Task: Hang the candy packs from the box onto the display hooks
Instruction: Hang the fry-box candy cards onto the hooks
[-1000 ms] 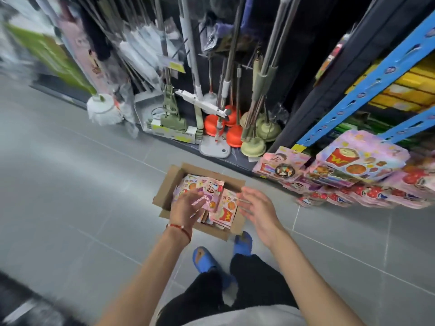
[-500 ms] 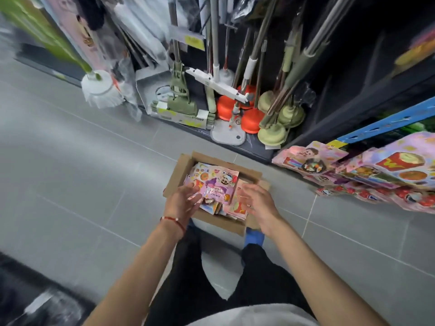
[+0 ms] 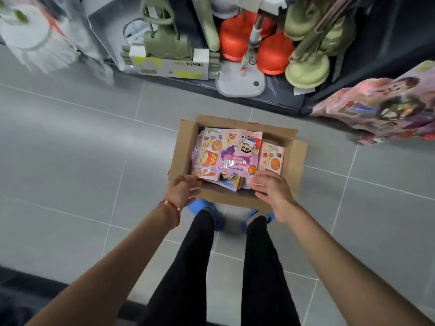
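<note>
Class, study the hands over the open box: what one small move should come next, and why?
Probably close both hands on the top candy pack and lift it. The left hand and right hand sit at its near corners, fingers relaxed, holding nothing; it lies uppermost in the box.

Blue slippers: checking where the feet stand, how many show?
2. The left slipper is by the near left corner of the box, the right slipper by its near right corner; the trouser legs partly hide both.
</note>
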`<state>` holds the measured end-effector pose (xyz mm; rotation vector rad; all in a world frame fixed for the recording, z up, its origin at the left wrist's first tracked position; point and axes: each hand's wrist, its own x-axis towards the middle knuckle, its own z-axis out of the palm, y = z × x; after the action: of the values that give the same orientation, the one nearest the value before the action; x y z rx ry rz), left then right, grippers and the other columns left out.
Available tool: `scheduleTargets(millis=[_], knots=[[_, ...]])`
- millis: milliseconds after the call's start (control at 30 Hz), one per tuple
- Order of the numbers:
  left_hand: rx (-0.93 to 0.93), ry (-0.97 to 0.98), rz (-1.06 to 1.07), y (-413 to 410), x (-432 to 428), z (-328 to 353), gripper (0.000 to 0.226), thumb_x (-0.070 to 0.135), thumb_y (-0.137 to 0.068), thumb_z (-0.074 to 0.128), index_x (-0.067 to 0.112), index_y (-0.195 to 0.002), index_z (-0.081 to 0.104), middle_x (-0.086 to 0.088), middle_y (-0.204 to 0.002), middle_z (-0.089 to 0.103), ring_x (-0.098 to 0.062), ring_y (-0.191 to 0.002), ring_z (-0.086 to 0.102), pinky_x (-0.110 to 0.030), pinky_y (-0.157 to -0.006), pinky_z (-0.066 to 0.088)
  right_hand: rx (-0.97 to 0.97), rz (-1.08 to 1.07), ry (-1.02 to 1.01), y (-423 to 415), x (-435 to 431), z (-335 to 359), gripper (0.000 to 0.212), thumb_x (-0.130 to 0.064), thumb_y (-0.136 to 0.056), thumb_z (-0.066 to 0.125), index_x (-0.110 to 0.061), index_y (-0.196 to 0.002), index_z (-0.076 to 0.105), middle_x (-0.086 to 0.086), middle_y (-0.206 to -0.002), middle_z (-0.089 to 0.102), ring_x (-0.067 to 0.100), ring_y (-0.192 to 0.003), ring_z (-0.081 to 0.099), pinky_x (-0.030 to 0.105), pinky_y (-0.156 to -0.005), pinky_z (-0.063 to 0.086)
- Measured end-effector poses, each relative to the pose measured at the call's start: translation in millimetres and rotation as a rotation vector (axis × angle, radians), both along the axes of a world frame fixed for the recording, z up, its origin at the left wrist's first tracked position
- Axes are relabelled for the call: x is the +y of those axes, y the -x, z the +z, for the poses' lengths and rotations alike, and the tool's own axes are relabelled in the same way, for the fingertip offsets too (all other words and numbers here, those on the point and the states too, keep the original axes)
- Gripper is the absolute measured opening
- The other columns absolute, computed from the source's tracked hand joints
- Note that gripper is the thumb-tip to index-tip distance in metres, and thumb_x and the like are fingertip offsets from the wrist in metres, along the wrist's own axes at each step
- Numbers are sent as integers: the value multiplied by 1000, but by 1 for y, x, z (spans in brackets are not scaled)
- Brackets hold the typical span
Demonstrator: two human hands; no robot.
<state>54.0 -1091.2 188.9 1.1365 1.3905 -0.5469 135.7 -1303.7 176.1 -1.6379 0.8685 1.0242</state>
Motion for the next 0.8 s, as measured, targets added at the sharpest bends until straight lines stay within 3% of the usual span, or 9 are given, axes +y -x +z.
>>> scheduleTargets(millis=[267, 367, 467, 567, 633, 700, 800], knots=[[62, 3, -89, -3, -5, -134, 13, 8, -102, 51, 11, -112, 60, -10, -98, 64, -20, -82, 60, -28, -73, 44, -71, 85, 135, -15, -20, -148, 10, -16, -92, 68, -21, -100, 69, 4, -118, 71, 20, -104, 69, 36, -89, 59], [67, -63, -188, -9, -5, -184, 12, 10, -99, 57, 15, -92, 65, -10, -102, 62, -24, -97, 58, -42, -93, 51, -133, 163, 194, -24, -21, -193, 20, -20, -94, 68, -16, -113, 69, -1, -118, 66, 12, -95, 64, 18, -64, 52], [60, -131, -211, -24, 2, -229, 7, 15, -95, 64, 15, -101, 66, -12, -112, 65, -27, -104, 58, -47, -104, 48, -257, 258, 233, -41, -17, -236, 24, -27, -95, 69, -13, -114, 70, -6, -111, 67, -2, -80, 58, 9, -52, 41], [79, -175, -295, -37, 14, -282, 65, 36, -65, 77, 6, -122, 66, -15, -126, 67, -33, -112, 64, -44, -103, 51, -324, 271, 251, -63, -1, -270, 31, -39, -87, 78, -24, -114, 75, -12, -104, 73, 5, -89, 67, 8, -63, 46], [108, -214, -378, -40, 22, -320, 91, 49, -47, 73, 6, -127, 64, -16, -127, 67, -34, -112, 64, -46, -101, 53, -284, 185, 233, -76, 8, -293, 46, -49, -74, 85, -27, -113, 73, -11, -106, 77, 9, -95, 72, 19, -75, 54], [145, -195, -422, -58, 20, -317, 96, 53, -56, 71, 4, -137, 54, -15, -135, 60, -34, -120, 60, -45, -105, 49, -242, 124, 197, -84, 15, -312, 58, -54, -64, 90, -29, -112, 69, -9, -106, 77, 12, -97, 73, 29, -84, 57], [168, -146, -483, -72, 21, -337, 76, 38, -86, 76, 2, -144, 45, -14, -141, 54, -35, -130, 53, -37, -107, 44, -232, 134, 245, -90, 20, -333, 75, -60, -58, 91, -27, -119, 63, -8, -110, 74, 16, -101, 70, 34, -93, 55]])
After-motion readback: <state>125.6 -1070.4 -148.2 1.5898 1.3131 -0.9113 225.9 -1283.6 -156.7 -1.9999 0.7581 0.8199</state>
